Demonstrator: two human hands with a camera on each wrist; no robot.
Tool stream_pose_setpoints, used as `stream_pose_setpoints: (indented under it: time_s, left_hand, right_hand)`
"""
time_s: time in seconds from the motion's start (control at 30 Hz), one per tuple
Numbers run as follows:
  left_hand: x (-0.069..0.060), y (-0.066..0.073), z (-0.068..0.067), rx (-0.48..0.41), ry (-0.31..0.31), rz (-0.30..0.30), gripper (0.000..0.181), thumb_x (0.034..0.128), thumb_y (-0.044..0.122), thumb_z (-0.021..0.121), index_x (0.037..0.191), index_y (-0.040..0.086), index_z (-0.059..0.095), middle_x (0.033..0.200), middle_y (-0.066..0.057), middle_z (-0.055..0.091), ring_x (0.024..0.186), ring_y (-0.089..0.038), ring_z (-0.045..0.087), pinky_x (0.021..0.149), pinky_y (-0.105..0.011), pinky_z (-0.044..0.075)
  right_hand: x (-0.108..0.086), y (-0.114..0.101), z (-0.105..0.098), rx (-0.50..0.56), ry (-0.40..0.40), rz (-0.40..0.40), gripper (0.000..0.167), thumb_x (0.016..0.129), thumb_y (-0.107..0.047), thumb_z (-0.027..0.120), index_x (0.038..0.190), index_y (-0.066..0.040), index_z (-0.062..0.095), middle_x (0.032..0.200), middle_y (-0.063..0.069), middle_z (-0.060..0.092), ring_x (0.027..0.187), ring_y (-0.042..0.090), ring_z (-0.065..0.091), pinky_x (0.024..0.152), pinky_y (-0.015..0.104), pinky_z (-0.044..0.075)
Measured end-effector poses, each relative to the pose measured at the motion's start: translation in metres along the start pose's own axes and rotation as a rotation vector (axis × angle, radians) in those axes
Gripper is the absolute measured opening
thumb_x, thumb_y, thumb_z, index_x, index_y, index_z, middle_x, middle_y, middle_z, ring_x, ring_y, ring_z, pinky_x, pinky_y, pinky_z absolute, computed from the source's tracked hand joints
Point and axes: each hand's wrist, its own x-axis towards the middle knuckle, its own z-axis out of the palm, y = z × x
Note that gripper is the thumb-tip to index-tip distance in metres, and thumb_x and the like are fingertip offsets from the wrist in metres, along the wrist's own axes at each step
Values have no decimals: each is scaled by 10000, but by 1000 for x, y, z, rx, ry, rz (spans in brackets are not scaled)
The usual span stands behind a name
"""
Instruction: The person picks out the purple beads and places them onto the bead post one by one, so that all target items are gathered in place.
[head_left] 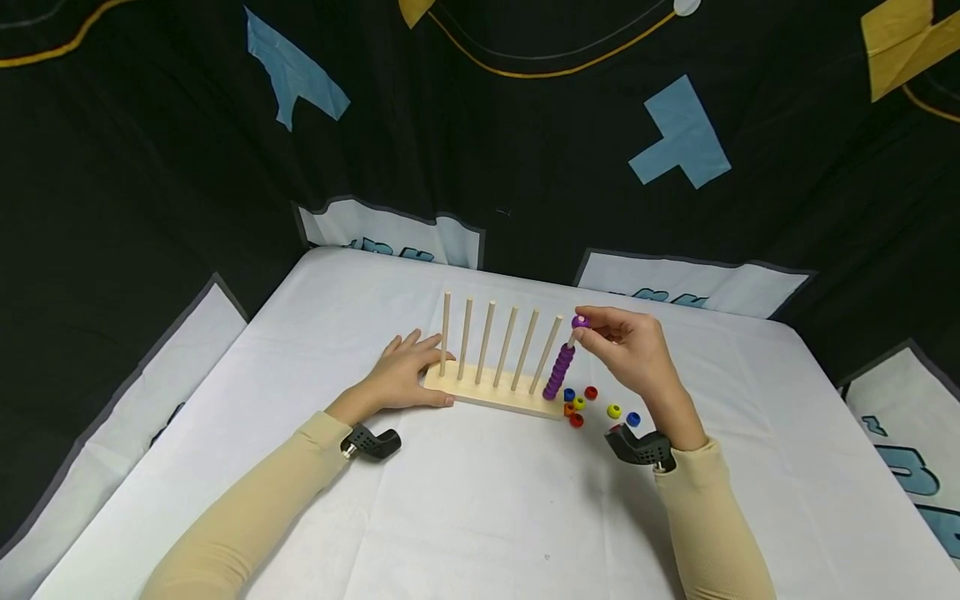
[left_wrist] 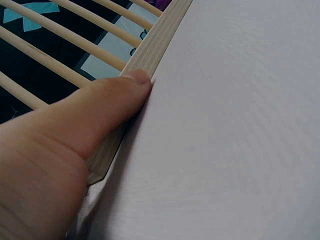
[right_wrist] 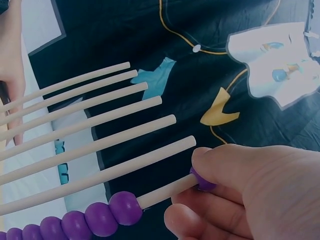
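A pale wooden peg rack (head_left: 491, 395) with several upright pegs stands on the white table. My left hand (head_left: 401, 372) holds its left end, thumb along the front edge and fingers spread toward the back; in the left wrist view the thumb (left_wrist: 107, 107) presses the base's edge. Purple beads (head_left: 558, 372) are stacked on the rightmost peg. At that peg's top, my right hand (head_left: 626, 343) pinches another purple bead (head_left: 580, 322) between thumb and fingertips. The right wrist view shows the peg tip inside this bead (right_wrist: 204, 183), with bare peg between it and the stack (right_wrist: 102, 218).
Loose red, blue, yellow and orange beads (head_left: 614, 412) lie on the table by the rack's right end, partly under my right wrist. The other pegs (head_left: 486, 342) carry no beads. Behind the white table (head_left: 465, 500) hangs a dark patterned cloth (head_left: 525, 167).
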Motion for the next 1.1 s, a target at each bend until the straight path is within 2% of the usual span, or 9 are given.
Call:
stream_pose_setpoints:
  time_s: [0.73,1.0,1.1]
  left_hand:
    - [1,-2,2,3,-6,-6,700,753,548,829,1329,186,665,1623,-189,392,1540,-518,202,1233,-711,94]
    - [1,-3,2,-3,3,5,705,748,549,827,1325,177,667,1612,-203,404,1533,-527,212,1228,-718,99]
    - [1,-2,1,2,5,7,705,748,557,826,1321,177,668,1611,-201,407,1533,-526,217,1228,-718,102]
  right_hand:
    - [2,10,-5,2,43,-57,290,954,-119,706,1210,16,724,1053,195,779,848,254,711,700,101,523]
    - [0,8,-7,26,41,-34,302,971,-131,688,1230,22,712,1091,207,772,905,321,740,746,74,522]
    - [0,9,-8,30,46,-38,298,970,-125,689,1225,28,713,1092,209,771,891,256,745,751,73,527]
